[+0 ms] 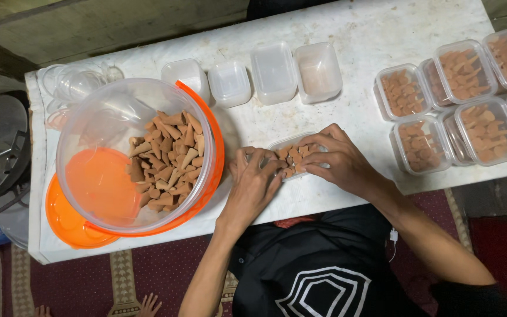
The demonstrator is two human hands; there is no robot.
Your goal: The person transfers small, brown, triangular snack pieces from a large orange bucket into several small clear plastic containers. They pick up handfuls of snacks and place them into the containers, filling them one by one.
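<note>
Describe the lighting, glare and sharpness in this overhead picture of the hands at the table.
Head view: bright light washes out the white table; soft glare on the clear bucket; both hands, left and right, slightly soft; floor and lower edges fall dark.

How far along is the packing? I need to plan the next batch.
Done: the closed filled boxes at the right, about eight. In hand: the left hand and right hand arrange brown cones in an open small box. Left: four empty boxes in a row, plus many cones in the big clear tub.
</note>
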